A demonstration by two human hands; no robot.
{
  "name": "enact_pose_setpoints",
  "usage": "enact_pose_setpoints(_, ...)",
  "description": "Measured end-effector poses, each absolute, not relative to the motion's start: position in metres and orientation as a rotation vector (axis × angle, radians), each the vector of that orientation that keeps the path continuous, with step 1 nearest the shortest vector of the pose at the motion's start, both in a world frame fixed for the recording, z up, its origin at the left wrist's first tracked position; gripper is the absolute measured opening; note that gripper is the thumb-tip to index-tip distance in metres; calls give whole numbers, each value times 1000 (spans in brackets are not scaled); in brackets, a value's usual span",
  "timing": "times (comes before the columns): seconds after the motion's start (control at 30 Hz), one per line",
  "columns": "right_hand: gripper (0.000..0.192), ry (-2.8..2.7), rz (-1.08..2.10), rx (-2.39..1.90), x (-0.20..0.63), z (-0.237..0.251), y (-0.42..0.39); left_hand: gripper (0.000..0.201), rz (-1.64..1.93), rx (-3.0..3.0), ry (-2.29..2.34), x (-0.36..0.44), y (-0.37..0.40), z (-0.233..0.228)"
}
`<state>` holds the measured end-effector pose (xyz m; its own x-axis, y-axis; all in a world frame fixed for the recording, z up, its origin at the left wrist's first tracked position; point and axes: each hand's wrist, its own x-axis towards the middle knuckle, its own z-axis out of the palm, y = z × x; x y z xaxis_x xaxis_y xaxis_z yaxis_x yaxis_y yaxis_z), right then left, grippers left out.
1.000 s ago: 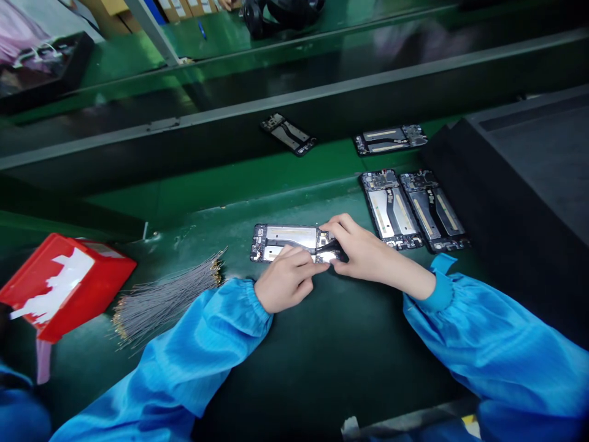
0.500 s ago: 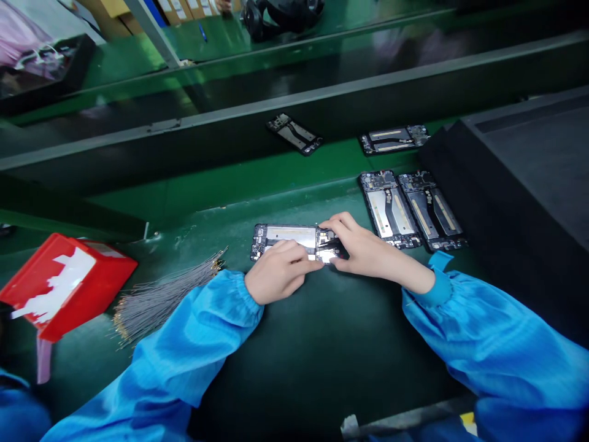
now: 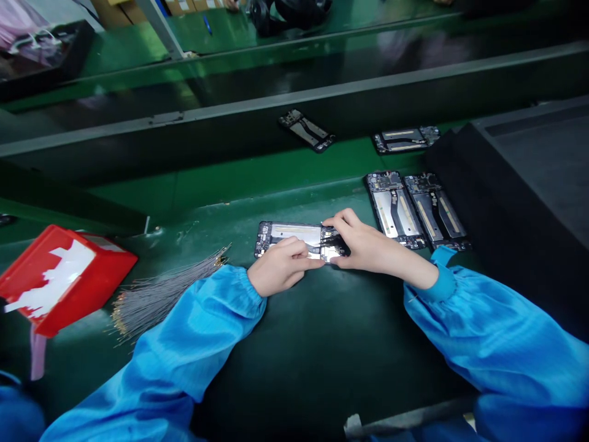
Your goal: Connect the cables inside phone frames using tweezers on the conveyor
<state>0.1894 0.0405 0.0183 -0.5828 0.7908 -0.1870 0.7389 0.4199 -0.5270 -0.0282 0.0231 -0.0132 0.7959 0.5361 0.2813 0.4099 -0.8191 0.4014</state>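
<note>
Nearest the camera, two blue sleeves come in from 7 and 4 o'clock and meet over an opened phone frame lying flat and lengthwise on the dark green tabletop, just above the middle of the view. The left hand presses on the frame's near edge with curled fingers, seemingly to keep it from sliding. The right hand sits on the frame's right end, fingers pinched on something small and dark there; what it is I cannot tell.

At 9 o'clock from the hands a fanned bundle of thin grey wires lies within reach, with a tilted red bin beyond it. At 2 o'clock two more frames lie side by side, touching, beside a black foam tray at 3 o'clock.

Farther off, at 12 and 1 o'clock, two single frames rest on a brighter green belt. Beyond runs a grey rail and another green work surface.
</note>
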Motion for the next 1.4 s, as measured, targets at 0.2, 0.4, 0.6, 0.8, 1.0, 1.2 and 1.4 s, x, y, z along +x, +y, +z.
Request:
enact_pose_setpoints(0.2, 53, -2613, 879, -1451, 185, 20, 43, 30, 545, 2673, 732, -28, 23, -12)
enact_pose_setpoints(0.4, 54, -2606, 854, -1413, 185, 17, 42, 29, 537, 2712, 717, -28, 23, -13)
enact_pose_setpoints(0.6, 49, -2598, 773, -1445, 182, 18, 42, 29, 556, 2739, 691, -28, 23, -13)
enact_pose_setpoints(0.8, 48, -2635, 738, -1474, 179, 21, 44, 27, 630, 2487, 729, -27, 23, -11)
enact_pose_setpoints(1.0, 50, -2665, 690, -1527, 177, 19, 48, 26, 647, 2435, 705, -27, 23, -10)
enact_pose_setpoints(1.2, 50, -2756, 596, -1574, 173, 24, 51, 26, 641, 2442, 702, -27, 24, -10)
enact_pose_setpoints(1.4, 48, -2846, 438, -1636, 160, 35, 49, 27, 645, 2447, 692, -27, 24, -10)
